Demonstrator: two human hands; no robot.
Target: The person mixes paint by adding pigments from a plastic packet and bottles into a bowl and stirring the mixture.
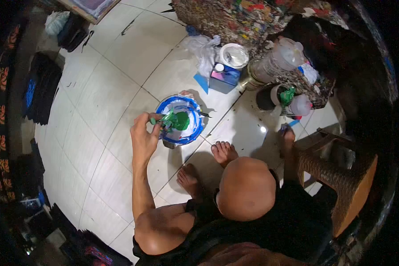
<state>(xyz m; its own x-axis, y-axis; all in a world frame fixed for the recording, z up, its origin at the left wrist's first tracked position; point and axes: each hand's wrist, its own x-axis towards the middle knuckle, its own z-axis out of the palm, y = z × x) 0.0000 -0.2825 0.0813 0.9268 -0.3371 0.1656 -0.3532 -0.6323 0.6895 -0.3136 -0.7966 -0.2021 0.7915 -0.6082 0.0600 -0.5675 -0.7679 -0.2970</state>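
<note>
My left hand [145, 133] is closed on a small green-smeared stick [154, 120] at the left rim of a paint tub [198, 131]. The tub's rim is streaked blue and white. Inside it, a pool of green paint [180, 120] lies on white paint, and a thin dark piece sticks out over the right rim. My right hand [288, 134] is low at the right, its fingers closed beside a light blue strip [293, 123]; its exact grip is too dark to make out. Just beyond it stands a dark container [266, 98] with a green paint-covered lump [287, 95] at its top.
Beyond the tub are a blue-purple can [224, 80], a white tub [234, 56], a white cloth [201, 51] and a large cloudy jug [279, 57]. A paint-crusted heap [226, 20] lies behind. A wooden stool [341, 181] stands at right. My bare feet [224, 153] rest on tiles.
</note>
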